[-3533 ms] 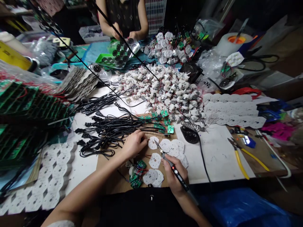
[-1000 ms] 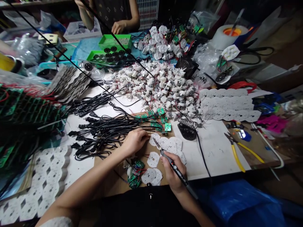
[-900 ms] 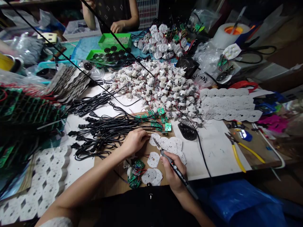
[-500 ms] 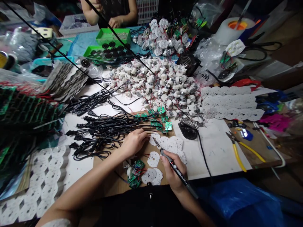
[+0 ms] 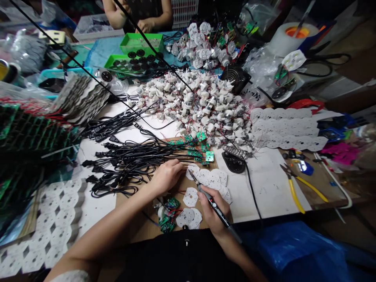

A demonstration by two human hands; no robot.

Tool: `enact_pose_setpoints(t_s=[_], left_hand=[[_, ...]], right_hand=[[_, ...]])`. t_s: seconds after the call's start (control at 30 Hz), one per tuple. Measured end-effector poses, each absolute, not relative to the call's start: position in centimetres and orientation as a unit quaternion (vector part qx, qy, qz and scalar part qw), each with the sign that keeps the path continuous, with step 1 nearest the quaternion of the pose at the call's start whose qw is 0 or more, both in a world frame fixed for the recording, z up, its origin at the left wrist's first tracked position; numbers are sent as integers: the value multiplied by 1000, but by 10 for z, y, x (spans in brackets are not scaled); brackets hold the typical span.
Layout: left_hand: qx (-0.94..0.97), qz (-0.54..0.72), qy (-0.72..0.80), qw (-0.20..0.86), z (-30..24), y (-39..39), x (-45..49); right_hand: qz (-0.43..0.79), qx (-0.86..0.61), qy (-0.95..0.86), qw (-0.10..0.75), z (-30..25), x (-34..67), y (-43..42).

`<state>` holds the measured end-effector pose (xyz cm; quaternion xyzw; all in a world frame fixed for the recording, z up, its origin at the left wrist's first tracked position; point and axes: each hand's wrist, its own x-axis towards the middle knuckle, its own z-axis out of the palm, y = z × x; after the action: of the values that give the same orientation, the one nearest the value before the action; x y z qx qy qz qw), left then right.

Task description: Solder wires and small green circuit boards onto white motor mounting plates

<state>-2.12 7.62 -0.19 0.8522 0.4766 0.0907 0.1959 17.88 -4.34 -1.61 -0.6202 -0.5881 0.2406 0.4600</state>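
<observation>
My right hand [image 5: 214, 207] grips a grey soldering iron [image 5: 219, 213] like a pen. Its tip points up and left, at a white round circuit board [image 5: 192, 172], and seems to touch it or hover just over it. Close by on the left, my left hand [image 5: 168, 175] has its fingers pinched together at that board's edge; what they hold is hidden. More white boards [image 5: 210, 178] overlap to the right of the tip, and a single one [image 5: 190, 197] lies below it. Green circuit boards with wires [image 5: 167, 219] sit nearest my body, beside stacked white discs [image 5: 189, 217].
Black power cords [image 5: 126, 156] end in small green boards [image 5: 209, 156]. Behind is a heap of white wired parts [image 5: 199, 103]. An iron stand [image 5: 233, 160], yellow-handled pliers [image 5: 293, 192] and white board sheets [image 5: 288, 127] lie rightward. A co-worker's hand [image 5: 145, 26] shows beyond green trays [image 5: 141, 41].
My right hand and the soldering iron's handle have shifted slightly left and up, while the tip stays at the same white board. My left hand stays in nearly the same spot.
</observation>
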Motion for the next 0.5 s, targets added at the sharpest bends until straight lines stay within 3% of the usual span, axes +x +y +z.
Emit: enact_pose_setpoints(t_s=[0.5], left_hand=[[841,104,488,208,0,77,-21]], right_hand=[[241,-622,-579,469,-22,177,-43]])
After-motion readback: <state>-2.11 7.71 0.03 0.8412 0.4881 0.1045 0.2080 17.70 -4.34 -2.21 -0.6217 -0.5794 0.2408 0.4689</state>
